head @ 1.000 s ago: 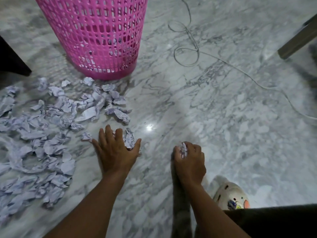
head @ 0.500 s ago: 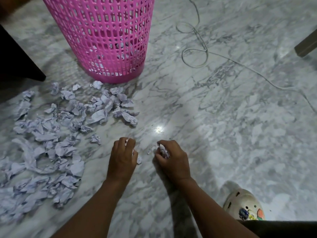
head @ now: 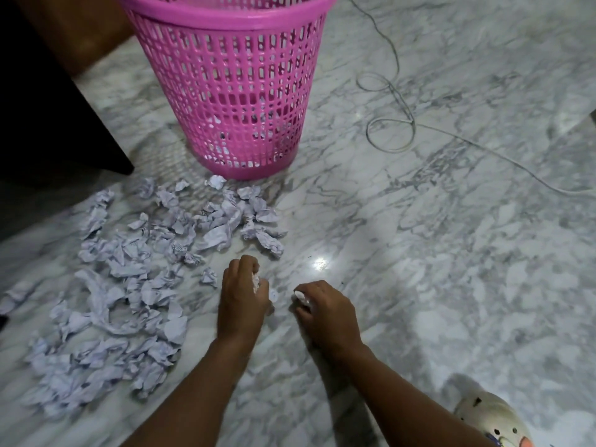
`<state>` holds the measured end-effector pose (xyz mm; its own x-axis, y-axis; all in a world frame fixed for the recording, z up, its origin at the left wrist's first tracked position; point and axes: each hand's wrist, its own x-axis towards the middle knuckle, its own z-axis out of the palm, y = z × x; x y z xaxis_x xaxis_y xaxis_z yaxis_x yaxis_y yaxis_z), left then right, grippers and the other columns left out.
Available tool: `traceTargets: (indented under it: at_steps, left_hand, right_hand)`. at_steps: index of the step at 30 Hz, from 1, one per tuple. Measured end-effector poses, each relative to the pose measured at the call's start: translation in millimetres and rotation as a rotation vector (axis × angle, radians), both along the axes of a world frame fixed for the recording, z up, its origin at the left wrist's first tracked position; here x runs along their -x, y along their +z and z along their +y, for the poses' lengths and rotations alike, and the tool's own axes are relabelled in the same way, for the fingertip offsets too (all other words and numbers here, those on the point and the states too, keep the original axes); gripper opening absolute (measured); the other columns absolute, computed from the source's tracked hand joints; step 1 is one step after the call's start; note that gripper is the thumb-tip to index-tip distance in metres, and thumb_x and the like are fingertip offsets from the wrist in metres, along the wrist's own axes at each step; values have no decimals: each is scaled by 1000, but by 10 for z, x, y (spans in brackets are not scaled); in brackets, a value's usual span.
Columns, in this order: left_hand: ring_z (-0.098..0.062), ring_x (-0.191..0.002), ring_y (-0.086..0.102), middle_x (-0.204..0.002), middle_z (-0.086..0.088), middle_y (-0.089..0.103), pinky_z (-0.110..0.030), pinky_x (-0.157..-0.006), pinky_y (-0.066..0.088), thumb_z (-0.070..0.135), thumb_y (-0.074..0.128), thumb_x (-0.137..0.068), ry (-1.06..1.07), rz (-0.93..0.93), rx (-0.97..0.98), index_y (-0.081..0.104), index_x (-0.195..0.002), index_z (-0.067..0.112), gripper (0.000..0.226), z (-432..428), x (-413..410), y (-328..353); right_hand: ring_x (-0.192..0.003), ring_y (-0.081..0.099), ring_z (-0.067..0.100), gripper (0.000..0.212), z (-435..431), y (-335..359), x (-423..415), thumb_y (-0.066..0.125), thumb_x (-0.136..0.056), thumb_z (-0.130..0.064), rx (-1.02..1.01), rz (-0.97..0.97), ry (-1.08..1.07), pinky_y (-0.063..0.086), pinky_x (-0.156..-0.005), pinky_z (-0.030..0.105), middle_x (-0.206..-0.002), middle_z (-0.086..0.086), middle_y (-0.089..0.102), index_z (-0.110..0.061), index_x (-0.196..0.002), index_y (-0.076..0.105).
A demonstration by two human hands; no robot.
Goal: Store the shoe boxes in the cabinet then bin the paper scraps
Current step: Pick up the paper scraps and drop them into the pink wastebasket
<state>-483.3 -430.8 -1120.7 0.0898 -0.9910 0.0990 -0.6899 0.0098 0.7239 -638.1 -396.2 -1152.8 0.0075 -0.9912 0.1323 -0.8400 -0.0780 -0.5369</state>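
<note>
Fingers (head: 241, 265) of the left hand (head: 243, 301) and right hand (head: 325, 314) curl round light, soft, crushable paper wads (head: 255, 280), probably best scooped by the fistful from the paper scraps (head: 129, 285) heaped just before the pink basket (head: 238, 91).

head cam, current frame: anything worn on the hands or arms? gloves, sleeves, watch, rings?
Nothing worn that shows. The left hand and right hand have no gloves. The left forearm and right forearm are bare down to the frame edge, with no sleeve or cuff. There is no watch or band at either wrist. No ring is visible, though blur could hide a thin one.
</note>
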Motion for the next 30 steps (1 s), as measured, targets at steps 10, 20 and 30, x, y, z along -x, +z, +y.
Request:
traceTargets:
  at_steps: [10, 20, 30]
  left_hand:
    - [-12, -57, 45, -74, 5, 48, -19, -50, 40, 10, 61, -82, 342, 640, 113, 43, -91, 19, 22, -988, 131, 1527]
    - [-15, -67, 51, -77, 6, 51, -23, -62, 49, 14, 61, -84, 451, 824, 432, 42, -85, 25, 22, -2293, -246, 3355]
    - [-29, -87, 67, -104, -8, 62, -43, -76, 59, 25, 66, -86, 205, 229, 82, 40, -116, 19, 40, -3133, -339, 2915]
  right_hand:
    - [-57, 53, 6, 6, -1002, 1533, -283, 69, -82, -9, 148, -828, -345, 44, -58, 22, -64, 5, 62, -14, -81, 72]
    - [-46, 50, 1, 8, -2717, 3643, -585, 65, -84, -13, 380, -767, -119, 38, -46, 19, -60, -7, 60, -21, -83, 67]
    - [-58, 60, 3, 17, -3731, 3262, -483, 57, -97, -24, -16, -473, 114, 44, -51, 17, -84, -4, 68, -14, -110, 63]
